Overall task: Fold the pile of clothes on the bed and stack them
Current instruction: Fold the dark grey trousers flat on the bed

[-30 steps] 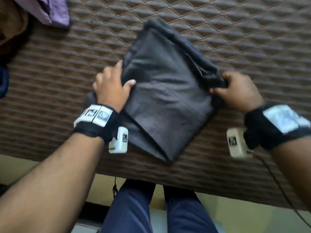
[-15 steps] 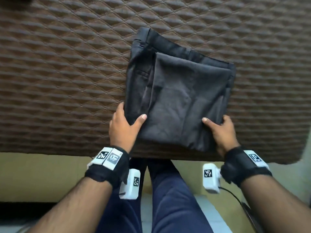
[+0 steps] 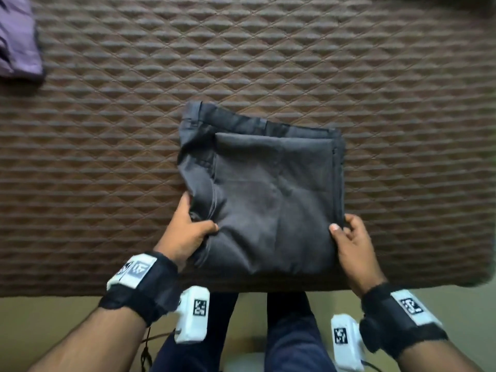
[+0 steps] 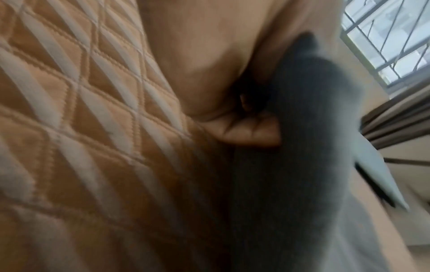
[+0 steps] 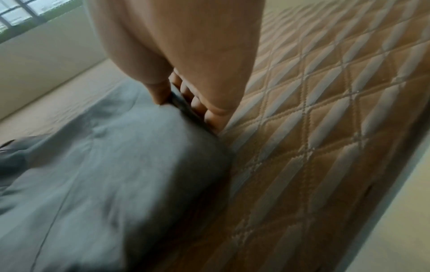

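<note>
The dark trousers (image 3: 263,194) lie folded near the bed's (image 3: 107,157) six o'clock edge, left hand (image 3: 185,232) and right hand (image 3: 351,242) pinching their near corners; stacking remains, and a purple garment (image 3: 18,36) waits at ten o'clock.

The bed (image 3: 268,55) wears a brown quilted cover stitched in a diamond pattern, its near edge running across the lower part of the head view. Folded grey trousers (image 3: 268,189) lie flat on it close to that near edge, waistband toward the far side, a narrower folded layer on top. At the far left corner of the view a purple cloth (image 3: 18,41) lies on the cover, well apart from the trousers and cut off by the frame.
</note>
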A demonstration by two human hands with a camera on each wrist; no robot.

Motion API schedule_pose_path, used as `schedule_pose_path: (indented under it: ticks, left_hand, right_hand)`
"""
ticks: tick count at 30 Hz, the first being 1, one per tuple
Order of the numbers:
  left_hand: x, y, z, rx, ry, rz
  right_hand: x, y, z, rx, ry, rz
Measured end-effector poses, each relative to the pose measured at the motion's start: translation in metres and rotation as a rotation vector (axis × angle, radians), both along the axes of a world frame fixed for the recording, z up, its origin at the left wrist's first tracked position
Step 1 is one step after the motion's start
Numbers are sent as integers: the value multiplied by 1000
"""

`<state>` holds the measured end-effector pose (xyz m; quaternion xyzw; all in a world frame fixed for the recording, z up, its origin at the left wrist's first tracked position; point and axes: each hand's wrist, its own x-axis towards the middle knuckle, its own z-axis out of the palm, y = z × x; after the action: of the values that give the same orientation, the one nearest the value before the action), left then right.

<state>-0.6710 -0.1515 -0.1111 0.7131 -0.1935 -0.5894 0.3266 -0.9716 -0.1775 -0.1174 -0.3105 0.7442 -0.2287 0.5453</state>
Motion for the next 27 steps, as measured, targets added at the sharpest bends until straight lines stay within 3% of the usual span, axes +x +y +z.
schedule_pose_path:
  ticks: [4, 7, 12, 21, 24, 27]
  left_hand:
    - [-29, -38, 37, -71, 109, 81]
    - [-55, -95, 71, -175, 155, 38]
    - [-103, -219, 117, -358, 206, 10]
    - [-160, -464, 179, -816, 172, -58]
    - [-173, -525, 167, -851, 213, 9]
    - [-184, -570, 108, -769, 167, 23]
  right_hand:
    - [-7, -31, 28, -171, 38, 70]
    - [-22, -88, 60, -335, 62, 130]
    - [-70, -227, 105, -524, 123, 235]
    - [-145, -489, 178, -960, 235, 240]
    - [-160, -560, 174, -1031, 254, 189]
    - [-174, -613, 122, -896, 341, 147]
